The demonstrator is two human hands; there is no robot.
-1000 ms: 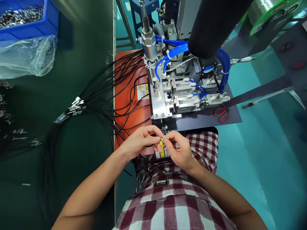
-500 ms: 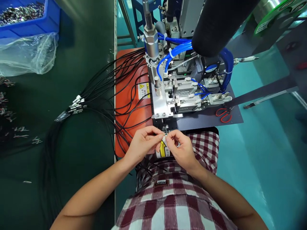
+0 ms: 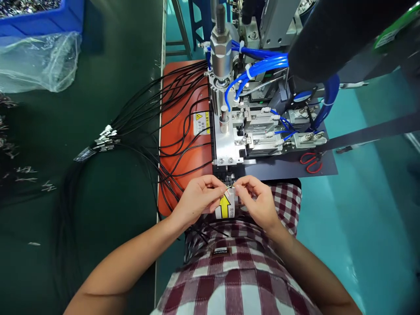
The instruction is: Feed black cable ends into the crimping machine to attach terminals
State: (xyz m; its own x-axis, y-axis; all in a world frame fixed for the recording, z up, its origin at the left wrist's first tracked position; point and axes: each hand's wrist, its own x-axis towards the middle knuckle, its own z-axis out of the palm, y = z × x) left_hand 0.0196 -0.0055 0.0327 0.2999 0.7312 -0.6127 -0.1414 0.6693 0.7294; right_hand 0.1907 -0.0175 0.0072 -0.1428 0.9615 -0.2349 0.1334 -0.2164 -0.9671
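My left hand (image 3: 204,195) is closed in a pinch on the end of a thin cable, just in front of the machine. Fine wires (image 3: 229,187) stick out from its fingertips, one reddish. At the right, my right hand (image 3: 257,199) pinches at the tips of these wires; its thumb and forefinger hide what they grip. A white label with a yellow arrow (image 3: 225,206) shows below the fingertips. Directly beyond the hands stands the metal machine (image 3: 226,146), fed by several black cables (image 3: 177,151) lying over an orange-red plate (image 3: 187,164).
A bundle of black cables with silvery ends (image 3: 106,139) lies on the dark green table (image 3: 121,236). A blue bin (image 3: 42,24) of small metal parts and a plastic bag (image 3: 49,61) are at upper left. Red-handled scissors (image 3: 311,162) rest right of the machine.
My hands have drawn slightly apart, so the thin wires between the fingertips and the yellow arrow now show more. The whole view has shifted a little.
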